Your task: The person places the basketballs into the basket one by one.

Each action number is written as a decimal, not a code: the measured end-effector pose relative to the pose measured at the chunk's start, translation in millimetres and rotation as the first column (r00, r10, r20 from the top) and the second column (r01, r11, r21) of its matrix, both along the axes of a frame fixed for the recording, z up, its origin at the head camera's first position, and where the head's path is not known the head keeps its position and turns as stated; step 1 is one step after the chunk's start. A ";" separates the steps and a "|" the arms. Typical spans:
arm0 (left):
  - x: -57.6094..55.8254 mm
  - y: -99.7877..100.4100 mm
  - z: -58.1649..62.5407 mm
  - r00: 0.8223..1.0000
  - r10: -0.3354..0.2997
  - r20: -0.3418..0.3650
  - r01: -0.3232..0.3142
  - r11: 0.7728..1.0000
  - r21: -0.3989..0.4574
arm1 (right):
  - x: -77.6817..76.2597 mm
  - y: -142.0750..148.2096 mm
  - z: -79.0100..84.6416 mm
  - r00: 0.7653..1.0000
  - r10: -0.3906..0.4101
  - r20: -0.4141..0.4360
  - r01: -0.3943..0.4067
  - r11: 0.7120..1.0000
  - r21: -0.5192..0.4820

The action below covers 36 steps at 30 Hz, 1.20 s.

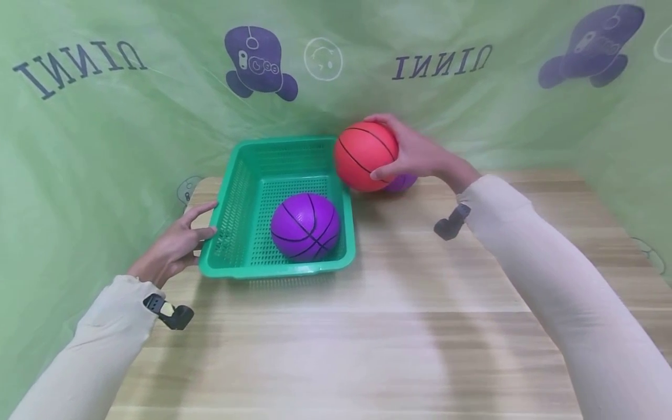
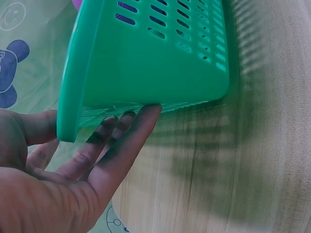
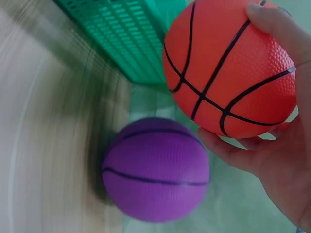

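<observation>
On the green curtain [image 1: 184, 116] I read flipped lettering [image 1: 443, 63] resembling INNIU; the right hand [image 1: 415, 149] grips the red ball [image 1: 363, 154] beside the basket [image 1: 278, 272], seemingly longest front-to-back; the left hand [image 1: 175, 242], fingers outstretched, touches its left side.

My head view looks forward and down from above the near side of the green basket [image 1: 278, 272]. My wrist views face it close up from its left and right; head and right wrist share the red ball [image 1: 362, 156].
</observation>
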<state>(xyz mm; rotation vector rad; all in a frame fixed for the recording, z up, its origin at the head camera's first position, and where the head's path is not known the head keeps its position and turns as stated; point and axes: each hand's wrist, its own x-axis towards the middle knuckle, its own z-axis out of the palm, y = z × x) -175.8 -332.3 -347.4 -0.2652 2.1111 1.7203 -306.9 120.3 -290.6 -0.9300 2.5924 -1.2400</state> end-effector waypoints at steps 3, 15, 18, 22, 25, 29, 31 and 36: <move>0.6 -1.4 0.8 1.000 0.000 -0.004 0.000 1.000 -0.002 | -4.6 -12.4 -3.3 0.999 -0.007 -0.043 0.005 1.000 -0.025; 4.5 -0.3 -2.6 1.000 0.018 -0.004 -0.018 1.000 0.007 | -15.8 -43.0 -5.7 0.994 -0.035 -0.107 0.036 0.999 0.011; 3.6 -0.5 -2.0 1.000 0.016 -0.005 -0.016 1.000 -0.006 | -18.4 -47.9 -4.4 0.994 -0.034 -0.101 0.035 0.999 0.006; 3.4 1.1 0.1 1.000 0.015 -0.009 -0.015 1.000 -0.023 | -21.8 -57.7 -4.5 0.993 -0.009 -0.116 0.007 1.000 -0.019; 4.3 1.6 1.2 1.000 0.021 -0.016 -0.021 1.000 -0.022 | -25.1 -68.7 -7.6 0.989 0.016 -0.147 -0.021 0.999 -0.031; 4.8 2.9 0.6 0.999 0.031 -0.018 -0.031 1.000 -0.006 | -27.1 -80.8 -16.2 0.987 0.022 -0.158 -0.030 0.998 -0.049; 5.5 3.0 0.6 0.999 0.036 -0.018 -0.036 0.999 0.001 | -27.2 -86.1 -20.8 0.988 0.023 -0.152 -0.033 0.998 -0.059; 7.5 1.5 1.8 0.998 0.056 -0.017 -0.056 0.998 0.001 | -32.1 -99.0 -30.0 0.989 0.029 -0.148 -0.041 0.996 -0.078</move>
